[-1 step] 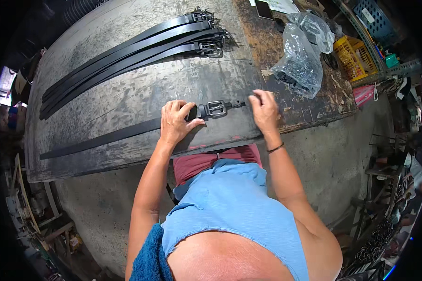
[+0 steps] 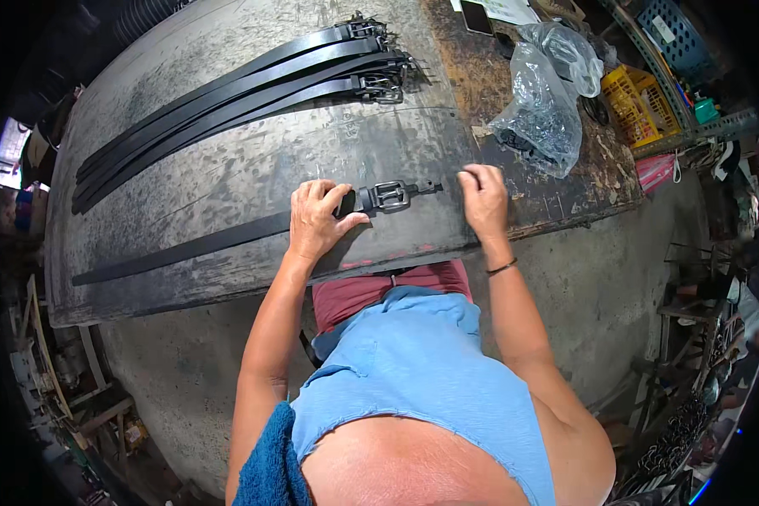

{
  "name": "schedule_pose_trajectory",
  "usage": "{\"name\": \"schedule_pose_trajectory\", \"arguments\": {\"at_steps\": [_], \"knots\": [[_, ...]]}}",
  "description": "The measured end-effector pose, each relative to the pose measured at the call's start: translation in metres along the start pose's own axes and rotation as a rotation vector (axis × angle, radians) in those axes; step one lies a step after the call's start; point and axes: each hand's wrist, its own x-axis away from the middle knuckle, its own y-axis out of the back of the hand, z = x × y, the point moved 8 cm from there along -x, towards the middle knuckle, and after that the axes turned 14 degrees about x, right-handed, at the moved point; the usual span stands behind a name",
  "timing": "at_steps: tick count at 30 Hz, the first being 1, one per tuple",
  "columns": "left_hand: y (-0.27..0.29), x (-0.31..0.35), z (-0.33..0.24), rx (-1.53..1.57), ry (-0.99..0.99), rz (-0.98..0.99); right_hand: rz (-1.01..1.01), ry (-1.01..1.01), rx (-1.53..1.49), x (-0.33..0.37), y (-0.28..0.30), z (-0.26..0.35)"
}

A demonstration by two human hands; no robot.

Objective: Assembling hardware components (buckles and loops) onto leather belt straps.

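Note:
A black belt (image 2: pixel 190 247) lies across the near part of the worktable, its tip far to the left. My left hand (image 2: pixel 314 218) grips it just behind the metal buckle (image 2: pixel 390 196), thumb on the near side and fingers over the far side. Beyond the buckle a short dark strip with small pieces (image 2: pixel 428 185) points right. My right hand (image 2: pixel 486 202) is apart from it, a little further right over the table, fingers curled toward the thumb. Whatever those fingers hold, if anything, is hidden.
Several black belts (image 2: pixel 253 80) lie in a bundle further back, buckles to the right. A clear plastic bag (image 2: pixel 541 110) with dark contents sits on the worn board at right, near a phone (image 2: pixel 476 17) and a yellow crate (image 2: pixel 637 105). The table's edge (image 2: pixel 228 297) runs before me.
My right hand has shifted slightly right, away from the buckle end. My left hand and the belt stay where they were.

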Motion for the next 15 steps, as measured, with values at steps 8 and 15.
{"name": "schedule_pose_trajectory", "arguments": {"at_steps": [8, 15], "knots": [[0.013, 0.006, 0.007, 0.118, 0.042, -0.061, -0.169, -0.059, 0.296, -0.008, 0.034, -0.095], [0.003, 0.004, 0.011, 0.129, 0.077, -0.055, -0.056, -0.307, 0.514, -0.036, 0.039, -0.125]]}}
